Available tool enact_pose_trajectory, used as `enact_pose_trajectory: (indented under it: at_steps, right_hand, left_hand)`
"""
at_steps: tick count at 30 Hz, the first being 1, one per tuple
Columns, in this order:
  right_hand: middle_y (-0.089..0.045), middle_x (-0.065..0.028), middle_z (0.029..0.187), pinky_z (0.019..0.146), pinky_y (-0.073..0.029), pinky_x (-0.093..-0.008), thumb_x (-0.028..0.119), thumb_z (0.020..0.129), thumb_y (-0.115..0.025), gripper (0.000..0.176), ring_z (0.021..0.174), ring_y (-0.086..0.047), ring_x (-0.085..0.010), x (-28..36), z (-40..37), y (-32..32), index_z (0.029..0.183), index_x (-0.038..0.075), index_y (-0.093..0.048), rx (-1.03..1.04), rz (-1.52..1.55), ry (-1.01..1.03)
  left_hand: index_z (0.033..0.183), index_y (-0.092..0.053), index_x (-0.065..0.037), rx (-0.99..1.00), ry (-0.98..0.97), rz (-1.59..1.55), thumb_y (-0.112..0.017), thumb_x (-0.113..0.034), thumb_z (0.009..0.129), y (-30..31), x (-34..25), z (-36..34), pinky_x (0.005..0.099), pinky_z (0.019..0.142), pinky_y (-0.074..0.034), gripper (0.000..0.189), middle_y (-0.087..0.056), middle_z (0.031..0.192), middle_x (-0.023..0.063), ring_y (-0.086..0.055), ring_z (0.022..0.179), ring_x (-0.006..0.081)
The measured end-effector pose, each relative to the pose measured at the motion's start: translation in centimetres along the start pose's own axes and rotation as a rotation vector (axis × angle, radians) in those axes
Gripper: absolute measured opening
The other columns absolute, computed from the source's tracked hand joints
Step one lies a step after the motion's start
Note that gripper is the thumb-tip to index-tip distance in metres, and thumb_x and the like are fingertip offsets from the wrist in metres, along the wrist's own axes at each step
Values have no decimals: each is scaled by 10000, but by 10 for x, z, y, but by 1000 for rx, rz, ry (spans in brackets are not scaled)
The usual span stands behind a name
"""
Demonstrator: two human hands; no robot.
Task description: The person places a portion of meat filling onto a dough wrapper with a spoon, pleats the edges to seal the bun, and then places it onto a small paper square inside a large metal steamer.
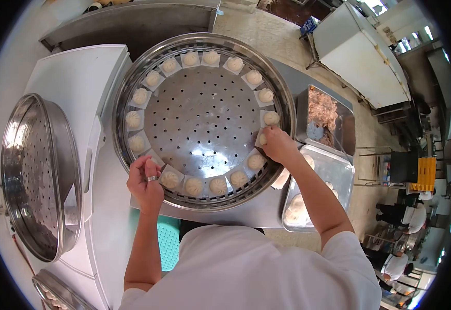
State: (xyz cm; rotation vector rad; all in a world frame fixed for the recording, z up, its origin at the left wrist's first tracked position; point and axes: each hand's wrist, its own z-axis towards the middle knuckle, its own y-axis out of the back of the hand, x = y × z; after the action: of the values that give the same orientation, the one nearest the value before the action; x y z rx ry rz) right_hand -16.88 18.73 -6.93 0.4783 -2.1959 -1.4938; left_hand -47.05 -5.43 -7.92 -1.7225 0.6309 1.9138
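A round metal steamer tray with a perforated floor lies in front of me. Pleated buns on squares of white paper form a ring along its inner wall. At the right side, my right hand has its fingers closed around the top of a bun, which they partly hide. My left hand, wearing a ring, is at the lower left rim beside another bun. Its fingers are curled together over a paper square; what they hold, if anything, cannot be made out.
To the right stand a metal pan of minced filling and a metal tray with pale dough pieces. A second perforated steamer tray leans on the white appliance at left. A teal perforated stool is below. Other people stand far right.
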Motion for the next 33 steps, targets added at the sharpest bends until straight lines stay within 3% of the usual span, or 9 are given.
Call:
enact_pose_trajectory:
  at_steps: [4, 10, 16, 23, 26, 32, 33]
  right_hand:
    - [-635, -262, 1199, 909, -575, -505, 101, 838, -675, 381, 1066, -681, -447, 3, -4, 0, 1193, -28, -618, 22, 4, -27]
    - [-638, -242, 1166, 949, -541, -512, 128, 814, -718, 406, 1077, -653, -447, 25, -27, 26, 1190, 4, -629, -163, 133, -16]
    - [-632, -275, 1130, 948, -559, -465, 110, 815, -695, 406, 1067, -668, -430, 46, -54, -10, 1169, -67, -608, 72, 89, 63]
    - [-631, -280, 1137, 919, -580, -447, 68, 837, -663, 357, 1007, -707, -415, 47, -53, -15, 1163, -61, -596, 114, -13, 89]
    - [-633, -265, 1141, 929, -574, -455, 83, 833, -677, 367, 1049, -690, -409, 47, -53, -17, 1164, -54, -596, 122, -7, 83]
    - [-630, -218, 1143, 954, -560, -460, 137, 811, -730, 408, 1097, -645, -394, 73, -69, 5, 1177, -5, -620, -168, 65, 231]
    - [-630, -217, 1141, 947, -564, -459, 142, 810, -733, 403, 1086, -649, -390, 81, -72, 5, 1173, 0, -629, -94, 95, 255]
  left_hand:
    - [1115, -654, 34, 1, -7, 12, -616, -154, 1055, 0, 1, 0, 223, 672, -497, 201, -671, 805, 44, -612, 727, 80]
    - [1115, -651, 40, 5, -19, 16, -609, -148, 1057, 0, 1, 0, 225, 670, -495, 201, -667, 805, 44, -608, 725, 83]
    - [1110, -645, 45, 24, -34, 17, -603, -145, 1060, -1, -2, 1, 227, 669, -488, 201, -653, 801, 39, -593, 721, 80]
    - [1115, -644, 38, 33, -41, 24, -605, -157, 1063, 0, 0, 1, 224, 658, -480, 206, -644, 801, 34, -585, 720, 78]
    - [1121, -647, 32, 30, -41, 21, -603, -156, 1064, 1, 1, 1, 222, 653, -479, 201, -646, 799, 33, -582, 715, 76]
    - [1123, -648, 20, 14, -41, 29, -607, -149, 1061, 0, 3, 2, 225, 657, -463, 185, -656, 803, 41, -558, 690, 79]
    - [1124, -648, 20, 14, -31, 31, -607, -151, 1061, 0, 2, 1, 225, 658, -463, 186, -656, 804, 42, -559, 691, 79]
